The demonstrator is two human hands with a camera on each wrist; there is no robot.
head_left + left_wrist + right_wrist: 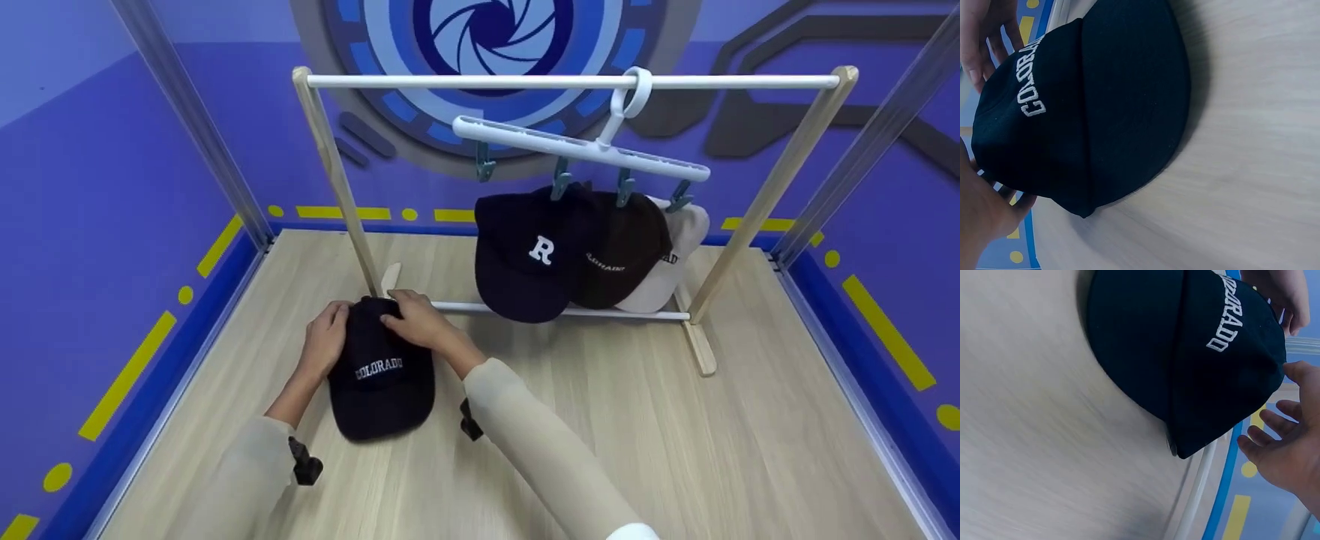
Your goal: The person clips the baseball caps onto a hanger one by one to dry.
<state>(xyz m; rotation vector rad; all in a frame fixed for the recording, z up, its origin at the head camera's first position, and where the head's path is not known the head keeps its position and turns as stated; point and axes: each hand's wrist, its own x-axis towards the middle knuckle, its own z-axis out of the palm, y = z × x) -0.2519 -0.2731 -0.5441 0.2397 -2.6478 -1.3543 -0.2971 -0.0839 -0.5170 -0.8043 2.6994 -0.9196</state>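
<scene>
A black baseball cap (382,405) with white COLORADO lettering stands on the table, brim toward me, crown tipped up. At the left of its crown is my left hand (324,341); in the left wrist view its fingers (1021,206) reach behind the cap's edge, tips hidden, so their grip is unclear. On the other side, my right hand (421,322) touches the top of the crown with its thumb. The other fingers (1258,437) are spread and loosely bent beside the cap in the right wrist view, apart from the cloth.
Behind stands a wooden rack (776,187) with a white top rail (465,81). From it hangs a tilted white hanger (540,142) carrying a dark cap (510,255) marked R, a brown cap (630,240) and a pale cap (690,232). The leftmost clip (484,165) holds nothing.
</scene>
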